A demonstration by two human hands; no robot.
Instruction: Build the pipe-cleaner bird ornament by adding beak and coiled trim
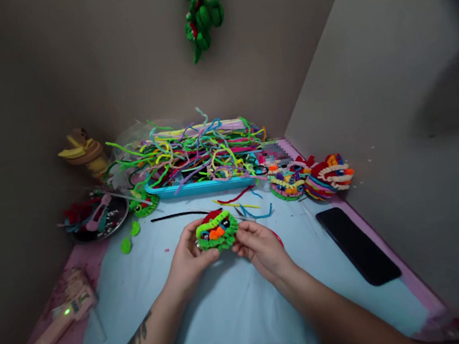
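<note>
Both hands hold a green pipe-cleaner bird head (217, 232) with a red top, dark eyes and an orange beak, raised a little over the table. My left hand (190, 256) is closed on its left side, thumb along the lower edge. At its right edge, the fingers of my right hand (260, 244) pinch it. Part of a red pipe cleaner (279, 238) shows behind my right hand. Just beyond the head lie a black pipe cleaner (176, 217), a blue one (260, 213) and a red one (236, 196).
A blue tray (201, 187) heaped with pipe cleaners stands at the back. Finished colourful bird pieces (327, 177) sit right of it. A phone (358, 245) lies right; a pink glue gun (59, 324) with a green light lies left, below a round metal dish (109, 224).
</note>
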